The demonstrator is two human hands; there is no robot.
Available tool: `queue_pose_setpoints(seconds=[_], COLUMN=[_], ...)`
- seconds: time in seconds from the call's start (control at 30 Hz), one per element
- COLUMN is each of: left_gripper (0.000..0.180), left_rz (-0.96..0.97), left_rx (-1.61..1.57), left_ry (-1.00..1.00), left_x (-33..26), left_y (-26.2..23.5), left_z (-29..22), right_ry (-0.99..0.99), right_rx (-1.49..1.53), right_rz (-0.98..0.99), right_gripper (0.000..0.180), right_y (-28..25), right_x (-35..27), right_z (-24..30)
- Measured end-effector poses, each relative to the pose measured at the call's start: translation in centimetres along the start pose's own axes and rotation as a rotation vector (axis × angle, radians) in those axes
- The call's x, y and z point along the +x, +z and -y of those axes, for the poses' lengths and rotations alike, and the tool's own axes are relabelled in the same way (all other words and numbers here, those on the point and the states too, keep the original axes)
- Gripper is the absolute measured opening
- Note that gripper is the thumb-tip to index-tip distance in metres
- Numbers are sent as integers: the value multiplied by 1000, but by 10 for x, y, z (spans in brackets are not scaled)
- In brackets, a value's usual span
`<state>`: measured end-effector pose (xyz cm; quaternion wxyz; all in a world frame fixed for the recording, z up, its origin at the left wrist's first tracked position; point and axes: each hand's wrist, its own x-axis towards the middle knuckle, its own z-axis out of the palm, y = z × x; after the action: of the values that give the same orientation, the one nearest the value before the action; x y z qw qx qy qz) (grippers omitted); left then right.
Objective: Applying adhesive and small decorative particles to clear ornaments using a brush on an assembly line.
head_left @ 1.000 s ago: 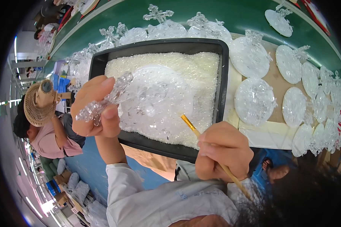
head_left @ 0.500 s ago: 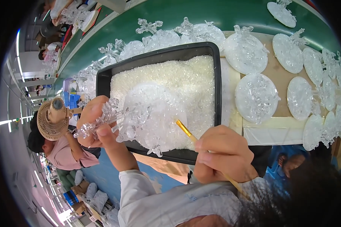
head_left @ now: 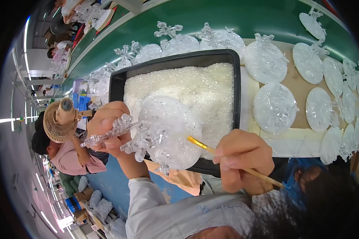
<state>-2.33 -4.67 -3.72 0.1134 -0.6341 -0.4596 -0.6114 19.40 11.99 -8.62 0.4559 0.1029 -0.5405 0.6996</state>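
My left hand (head_left: 107, 129) grips a clear plastic ornament (head_left: 165, 131) by its cross-shaped top, which sticks out to the left. The ornament's round, frosted disc hangs over the near edge of a black tray (head_left: 237, 91) filled with white glittery granules (head_left: 195, 89). My right hand (head_left: 241, 159) holds a thin yellow-handled brush (head_left: 203, 145), whose tip touches the disc's right side.
Several finished clear disc ornaments (head_left: 275, 107) lie on a brown board to the right and along the green table (head_left: 243, 18) behind the tray. Below left, another person (head_left: 73, 157) sits beside a small tan fan (head_left: 60, 121).
The ornament has shifted right and turned, so its disc now faces up over the tray's near edge. My right hand moved closer, bringing the brush tip onto the disc.
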Motion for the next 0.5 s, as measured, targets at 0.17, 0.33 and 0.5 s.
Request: queue_pose_setpoints(seconds=[0.17, 0.33, 0.5], left_gripper=[43, 40, 38], left_rz=[106, 33, 23], left_rx=[-61, 29, -14], left_ry=[-5, 18, -101], left_x=[6, 4, -2], left_y=[3, 9, -6], left_z=[-2, -8, -4], right_ry=[-42, 2, -89], right_rx=[52, 54, -36], right_rz=[-20, -3, -204], right_gripper=[16, 14, 12], right_y=[0, 0, -4], right_x=[-2, -6, 6], right_z=[-7, -5, 17])
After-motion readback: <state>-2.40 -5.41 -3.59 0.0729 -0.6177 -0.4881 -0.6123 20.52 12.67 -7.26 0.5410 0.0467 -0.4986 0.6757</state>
